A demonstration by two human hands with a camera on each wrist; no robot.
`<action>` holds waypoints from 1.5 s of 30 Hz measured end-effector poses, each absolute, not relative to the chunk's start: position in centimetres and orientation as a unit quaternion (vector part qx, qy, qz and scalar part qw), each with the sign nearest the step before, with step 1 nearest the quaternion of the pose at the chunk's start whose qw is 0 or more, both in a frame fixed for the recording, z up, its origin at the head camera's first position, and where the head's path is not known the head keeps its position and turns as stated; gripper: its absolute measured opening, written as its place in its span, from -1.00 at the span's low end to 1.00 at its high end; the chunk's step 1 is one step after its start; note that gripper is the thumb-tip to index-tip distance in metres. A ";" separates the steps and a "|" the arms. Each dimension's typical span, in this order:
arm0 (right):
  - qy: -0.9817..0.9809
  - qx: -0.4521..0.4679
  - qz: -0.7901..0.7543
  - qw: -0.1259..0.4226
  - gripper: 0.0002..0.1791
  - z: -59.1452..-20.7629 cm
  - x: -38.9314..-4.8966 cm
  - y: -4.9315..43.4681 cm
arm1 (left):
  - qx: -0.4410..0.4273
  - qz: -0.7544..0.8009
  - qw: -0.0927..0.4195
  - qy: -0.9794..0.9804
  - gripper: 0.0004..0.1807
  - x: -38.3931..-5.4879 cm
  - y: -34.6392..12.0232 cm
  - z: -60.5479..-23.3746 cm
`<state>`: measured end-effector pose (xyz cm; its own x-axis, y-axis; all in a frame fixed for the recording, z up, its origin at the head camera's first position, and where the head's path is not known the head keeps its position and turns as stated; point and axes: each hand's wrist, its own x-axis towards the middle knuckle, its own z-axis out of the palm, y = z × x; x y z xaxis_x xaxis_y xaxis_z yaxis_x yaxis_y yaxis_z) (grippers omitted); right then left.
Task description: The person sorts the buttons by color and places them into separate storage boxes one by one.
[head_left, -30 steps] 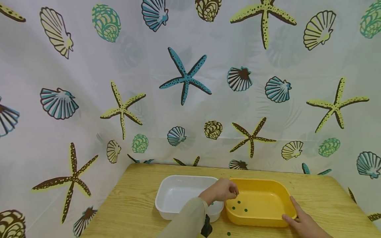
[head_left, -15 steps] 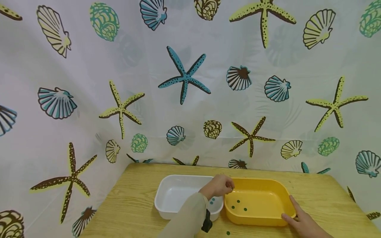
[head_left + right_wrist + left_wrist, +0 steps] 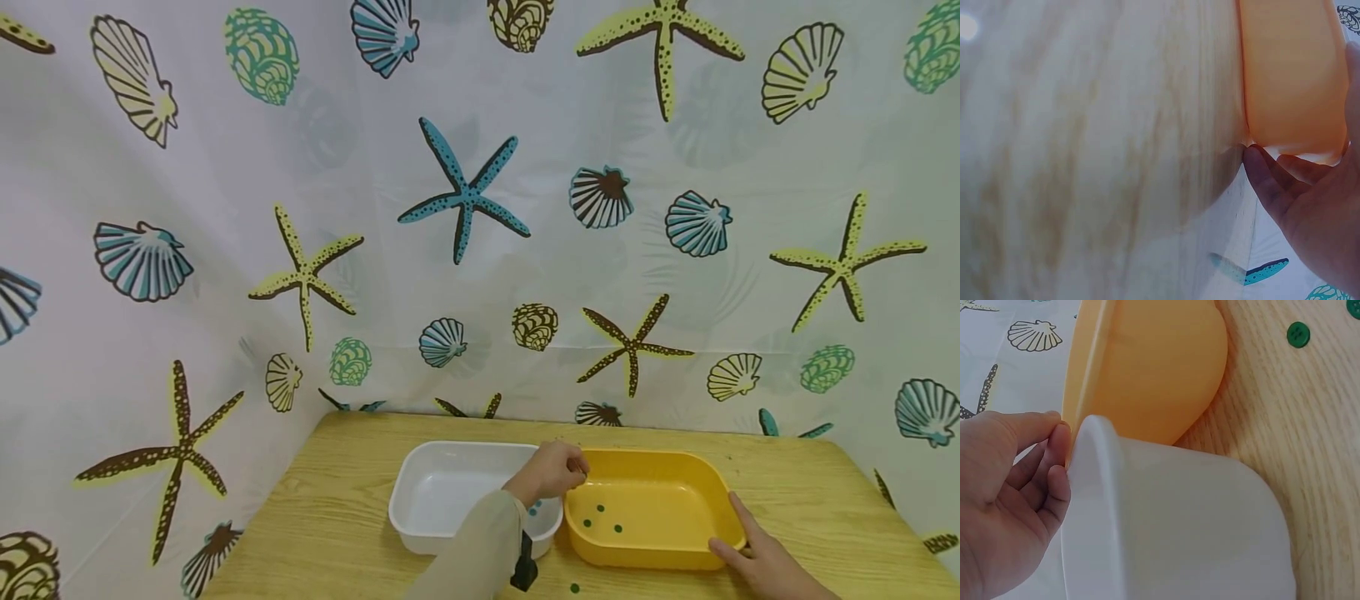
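Over the seam between the white basin [image 3: 427, 500] and the yellow basin [image 3: 675, 554], my left hand [image 3: 551, 471] pinches thumb against forefinger. A small dark button shows at those fingertips in the head view; the left wrist view hides it, with the fingertips right at the yellow basin's rim. My right hand [image 3: 761, 554] grips the right end of the yellow basin, as the right wrist view also shows. Three green buttons, one of them a front button [image 3: 618, 528], lie in the yellow basin's left part. Blue buttons [image 3: 533, 511] lie in the white basin, partly behind my left wrist.
A loose green button [image 3: 575, 588] lies on the wooden table [image 3: 322, 500] in front of the basins. The two basins stand side by side, ends close together. A white curtain [image 3: 390, 275] printed with shells and starfish hangs behind the table and along its sides.
My left hand has moved left and slightly back, from above the yellow basin's inside to its left rim, keeping its pinch. My right hand keeps its grip on the yellow basin.
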<state>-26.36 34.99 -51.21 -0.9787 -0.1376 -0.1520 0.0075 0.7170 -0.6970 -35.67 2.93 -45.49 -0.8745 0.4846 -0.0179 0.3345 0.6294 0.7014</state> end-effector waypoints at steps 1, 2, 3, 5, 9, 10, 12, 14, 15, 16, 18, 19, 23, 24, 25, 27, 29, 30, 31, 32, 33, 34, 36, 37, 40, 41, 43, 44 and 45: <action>0.922 -0.035 -0.374 0.096 0.02 -51.2 -26.3 35.0 | 0.227 0.368 0.100 0.896 -0.90 -35.6 2.9 -45.5; 0.922 -0.034 -0.374 0.097 0.02 -51.2 -26.3 34.9 | 0.226 0.373 0.097 0.895 -0.90 -35.6 2.9 -45.6; 0.922 -0.034 -0.374 0.096 0.02 -51.2 -26.3 34.9 | 0.224 0.378 0.095 0.893 -0.89 -35.6 2.9 -45.6; 0.922 -0.032 -0.374 0.097 0.02 -51.2 -26.3 34.9 | 0.219 0.387 0.094 0.891 -0.89 -35.6 2.9 -45.7; 0.921 -0.031 -0.375 0.098 0.02 -51.2 -26.2 34.8 | 0.209 0.395 0.096 0.889 -0.89 -35.6 2.8 -46.0; 0.921 -0.030 -0.375 0.099 0.02 -51.3 -26.2 34.8 | 0.208 0.395 0.096 0.890 -0.89 -35.6 2.8 -46.1; 0.921 -0.030 -0.375 0.100 0.03 -51.3 -26.2 34.8 | 0.205 0.396 0.097 0.890 -0.90 -35.6 2.8 -46.2; 0.921 -0.027 -0.375 0.101 0.03 -51.3 -26.2 34.7 | 0.204 0.396 0.095 0.890 -0.89 -35.6 2.7 -46.2; 0.921 -0.026 -0.374 0.102 0.03 -51.3 -26.2 34.7 | 0.203 0.397 0.095 0.890 -0.88 -35.7 2.7 -46.2; 0.921 -0.025 -0.374 0.102 0.03 -51.3 -26.2 34.7 | 0.202 0.398 0.095 0.890 -0.87 -35.7 2.7 -46.2; 0.922 -0.023 -0.373 0.104 0.03 -51.2 -26.2 34.6 | 0.200 0.400 0.094 0.889 -0.84 -35.6 2.7 -46.1; 0.922 -0.021 -0.373 0.105 0.04 -51.2 -26.2 34.6 | 0.198 0.402 0.094 0.889 -0.82 -35.6 2.7 -46.1; 0.923 -0.021 -0.371 0.102 0.04 -51.2 -26.1 34.5 | 0.196 0.402 0.093 0.889 -0.82 -35.4 2.7 -46.0; 0.923 -0.021 -0.371 0.101 0.04 -51.2 -26.1 34.5 | 0.199 0.401 0.092 0.890 -0.82 -35.4 2.6 -46.0; 0.923 -0.022 -0.370 0.100 0.04 -51.2 -26.0 34.4 | 0.201 0.399 0.091 0.890 -0.83 -35.4 2.6 -46.0; 0.924 -0.021 -0.369 0.098 0.03 -51.2 -26.0 34.4 | 0.211 0.392 0.090 0.891 -0.85 -35.2 2.5 -45.9; 0.925 -0.021 -0.367 0.098 0.04 -51.2 -25.9 34.4 | 0.224 0.382 0.094 0.892 -0.85 -35.1 2.3 -45.9; 0.925 -0.021 -0.367 0.099 0.04 -51.2 -25.9 34.3 | 0.231 0.377 0.098 0.892 -0.86 -35.0 2.2 -45.8; 0.925 -0.020 -0.366 0.099 0.04 -51.2 -25.9 34.3 | 0.236 0.372 0.103 0.892 -0.86 -34.8 2.1 -45.7; 0.925 -0.019 -0.365 0.100 0.04 -51.1 -25.9 34.3 | 0.243 0.366 0.107 0.892 -0.86 -34.7 2.0 -45.6; 0.926 -0.019 -0.364 0.100 0.04 -51.1 -25.9 34.3 | 0.250 0.358 0.111 0.893 -0.86 -34.5 1.9 -45.5; 0.926 -0.018 -0.364 0.100 0.04 -51.0 -25.9 34.3 | 0.256 0.352 0.115 0.893 -0.86 -34.3 1.8 -45.4; 0.926 -0.018 -0.363 0.100 0.04 -50.9 -25.9 34.3 | 0.270 0.344 0.117 0.892 -0.87 -34.0 1.6 -45.2; 0.926 -0.017 -0.362 0.101 0.04 -50.9 -25.9 34.3 | 0.277 0.339 0.116 0.892 -0.87 -33.8 1.5 -45.1; 0.926 -0.016 -0.363 0.100 0.04 -50.9 -25.9 34.2 | 0.300 0.335 0.114 0.886 -0.89 -33.3 1.1 -45.1; 0.926 -0.016 -0.362 0.100 0.04 -50.9 -25.9 34.2 | 0.308 0.337 0.112 0.883 -0.90 -33.1 0.9 -45.1; 0.927 -0.014 -0.361 0.101 0.04 -50.9 -25.9 34.2 | 0.318 0.343 0.111 0.877 -0.92 -32.7 0.7 -45.0; 0.927 -0.013 -0.361 0.101 0.04 -50.9 -25.8 34.2 | 0.322 0.349 0.110 0.873 -0.93 -32.4 0.6 -44.9; 0.927 -0.011 -0.360 0.102 0.04 -50.9 -25.8 34.2 | 0.326 0.355 0.111 0.869 -0.94 -32.1 0.5 -44.7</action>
<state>-25.83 34.20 -50.90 -0.9790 -0.0941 -0.1810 0.0527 0.7405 -0.6700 -32.14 0.50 -44.68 -0.7625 0.6458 0.0388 0.4886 0.5356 0.6888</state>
